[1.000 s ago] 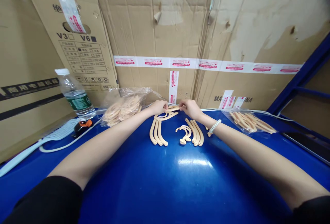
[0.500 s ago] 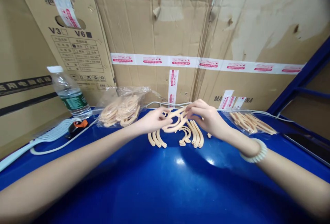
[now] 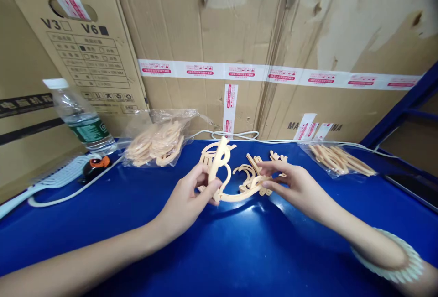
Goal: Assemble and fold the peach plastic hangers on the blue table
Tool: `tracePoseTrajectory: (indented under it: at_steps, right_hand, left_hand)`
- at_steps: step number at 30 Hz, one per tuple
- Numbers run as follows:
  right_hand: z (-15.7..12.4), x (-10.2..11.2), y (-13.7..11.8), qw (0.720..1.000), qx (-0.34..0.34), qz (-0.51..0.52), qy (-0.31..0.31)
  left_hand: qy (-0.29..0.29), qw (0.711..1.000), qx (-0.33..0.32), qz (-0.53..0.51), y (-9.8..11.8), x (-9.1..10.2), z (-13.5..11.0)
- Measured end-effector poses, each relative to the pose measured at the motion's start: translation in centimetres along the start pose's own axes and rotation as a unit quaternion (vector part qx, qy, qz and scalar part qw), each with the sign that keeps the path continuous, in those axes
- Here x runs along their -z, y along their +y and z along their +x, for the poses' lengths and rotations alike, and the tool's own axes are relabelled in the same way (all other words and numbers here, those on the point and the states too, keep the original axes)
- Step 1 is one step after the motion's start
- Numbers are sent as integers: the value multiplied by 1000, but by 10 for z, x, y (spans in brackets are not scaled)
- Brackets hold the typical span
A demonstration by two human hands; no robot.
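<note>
My left hand (image 3: 191, 196) is closed in a pinch on a beige curved plastic piece (image 3: 222, 171), held tilted above the blue table (image 3: 219, 251). My right hand (image 3: 294, 185) holds the other end of the same piece, fingers partly curled on its lower arc. Behind the hands lie several loose beige curved pieces (image 3: 251, 171) on the table.
A clear bag of beige pieces (image 3: 155, 139) lies at the back left, another bag of straight beige strips (image 3: 338, 160) at the back right. A water bottle (image 3: 80, 117), a white comb-like tool (image 3: 51, 178) and a white cable (image 3: 236, 133) are at the left and back. Cardboard boxes (image 3: 239, 37) wall the rear.
Both hands have drawn back toward me from the far pile, lifting one beige piece off the table. The piece is now tilted upright between them.
</note>
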State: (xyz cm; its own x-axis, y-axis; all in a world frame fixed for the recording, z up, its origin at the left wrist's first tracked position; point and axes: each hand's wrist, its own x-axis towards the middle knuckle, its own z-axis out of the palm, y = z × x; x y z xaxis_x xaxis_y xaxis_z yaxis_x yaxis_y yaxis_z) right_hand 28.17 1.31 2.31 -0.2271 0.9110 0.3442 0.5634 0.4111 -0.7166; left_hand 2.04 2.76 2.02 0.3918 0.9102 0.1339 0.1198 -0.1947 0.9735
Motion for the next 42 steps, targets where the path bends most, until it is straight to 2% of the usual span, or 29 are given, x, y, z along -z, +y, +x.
tracePoseTrajectory:
  at_steps: [4, 6, 8, 9, 11, 13, 15, 17, 19, 21, 25, 27, 30, 33, 36, 38, 40, 42]
  right_hand:
    - [-2, 7, -3, 995, 6, -76, -66]
    - [-3, 9, -5, 997, 1, -70, -35]
    - [-2, 9, -6, 999, -33, 10, 16]
    - [-2, 7, -6, 995, -57, 79, 31]
    - [-1, 2, -7, 966, -107, 233, 29]
    - [-2, -6, -9, 930, -136, 341, 17]
    - [-5, -15, -12, 911, -143, 387, 12]
    - [-8, -23, -16, 909, -131, 395, 3]
    - [-12, -29, -19, 923, -106, 370, -8]
    - [-14, -32, -21, 946, -56, 318, -17]
    - [-17, -33, -22, 978, 73, 196, -22]
    - [-19, -31, -22, 980, 138, 138, -24]
    - [-24, -28, -23, 969, 241, 53, -27]
    - [-26, -26, -28, 952, 304, -27, -30]
    - [-24, -22, -38, 912, 393, -112, -20]
    - [-21, -13, -41, 895, 425, -134, -2]
    - [-14, 4, -36, 913, 387, -122, 34]
    - [-6, 28, -21, 951, 271, -131, 76]
  left_hand:
    - [34, 999, -32, -2, 1, 2, 2]
    - [30, 999, -42, 0, 1, 4, 2]
    - [15, 999, -40, -1, 1, 5, 1]
    - [1, 999, -32, -3, 1, 6, 1]
    - [-53, 999, -6, -14, 1, 6, -1]
    - [-144, 987, 39, -61, 2, 3, -2]
    - [-218, 963, 92, -127, 4, -2, -3]
    - [-224, 951, 146, -154, 5, -8, -3]
    - [-199, 956, 178, -123, 5, -14, -3]
    - [-202, 963, 169, -64, 6, -17, -3]
    - [-237, 967, 56, 79, 8, -17, -5]
    - [-242, 958, -9, 152, 9, -15, -6]
    - [-238, 938, -97, 233, 9, -15, -7]
    - [-235, 926, -142, 260, 6, -16, -8]
    - [-251, 929, -129, 238, 2, -17, -8]
    - [-269, 938, -97, 194, 0, -17, -7]
    - [-269, 957, -33, 108, -2, -16, -3]
    - [-256, 966, 34, -6, -4, -14, 2]
